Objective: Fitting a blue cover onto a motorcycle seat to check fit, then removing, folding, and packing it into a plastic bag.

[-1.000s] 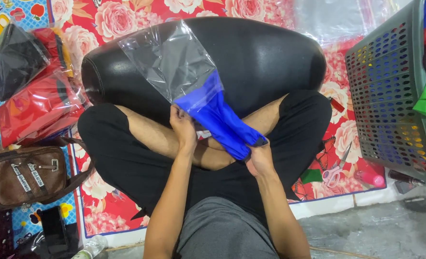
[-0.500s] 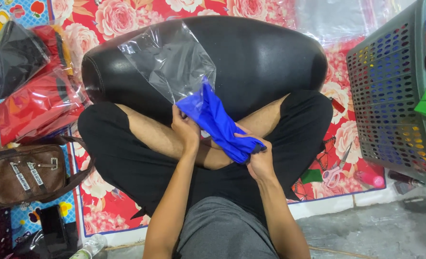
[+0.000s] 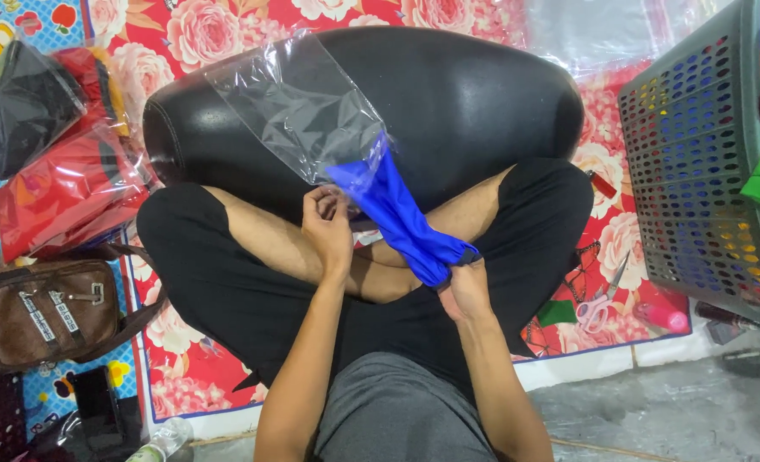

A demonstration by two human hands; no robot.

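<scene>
Pinching: the left hand (image 3: 328,229) is nipping the mouth of the clear plastic bag (image 3: 298,111) between thumb and fingertips, holding it open.
Right hand (image 3: 464,287): fingers are curling tight around the bunched lower end of the blue garment (image 3: 401,218), gripping it just above the crossed legs.
Garment: it is stretching up and leftward from the right hand, its upper tip sitting just inside the bag's mouth while most of its length is hanging outside.
Bag: it is lying flat and mostly unfilled across the black cushion (image 3: 465,94), its closed end pointing at the cushion's far left edge.
Progress: judging by this, packing is only beginning; the tip is in, and the rest is waiting to be fed in and the bag closed.
Mat: the floral mat (image 3: 619,248) is carrying the cushion, with packed red and black bags (image 3: 55,162) lying at its left edge and pink scissors (image 3: 600,299) near its right front corner.
Beyond: a grey perforated basket (image 3: 696,171) is standing off the right edge; a brown bag (image 3: 38,312) is resting at the left.
</scene>
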